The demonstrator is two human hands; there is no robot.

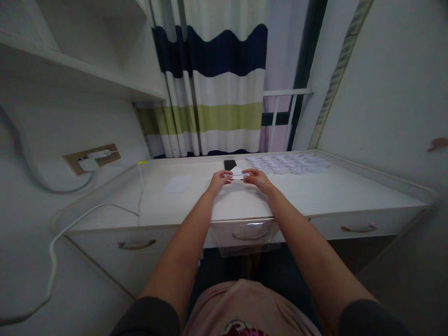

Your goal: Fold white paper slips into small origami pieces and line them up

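Note:
Between my two hands is a small folded piece of white paper [237,173], with a pointed top and a straight lower edge. The fingers of my left hand [220,180] pinch its left end. Its right end is gripped by my right hand [258,179]. The paper is just above the white desk, near the middle. Directly behind it lies a black flat object [230,164], partly hidden by the paper. A flat white sheet of paper [177,184] rests on the desk to the left of my left hand.
Rows of white folded paper pieces [289,163] cover the desk's back right. A white cable [101,205] crosses the left end near a wall socket [91,159]. Clear plastic [245,235] hangs over the front edge. A striped curtain [227,93] hangs behind.

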